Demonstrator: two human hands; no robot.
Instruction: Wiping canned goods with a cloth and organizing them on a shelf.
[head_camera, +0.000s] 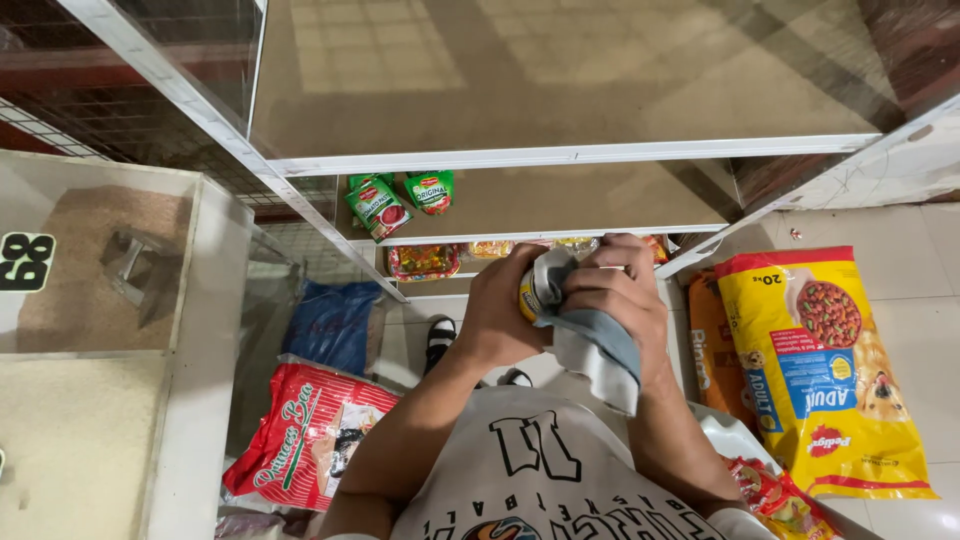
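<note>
My left hand (497, 315) grips a small can (528, 296) with a yellow label, held up in front of my chest. My right hand (620, 295) presses a grey cloth (598, 345) against the can, and the cloth hangs down over my wrist. Both hands are in front of a white-framed shelf unit (560, 157). On its middle shelf stand green sauce pouches (378, 207), with one more green pouch (431, 190) beside them. A lower shelf holds colourful packets (424, 262), partly hidden behind my hands.
A large yellow pet-food sack (825, 370) lies on the tiled floor at right, with an orange sack (712, 345) beside it. A red rice bag (305, 435) and a blue bag (333, 322) lie at left. A clear bin of white grain (70, 440) stands at far left.
</note>
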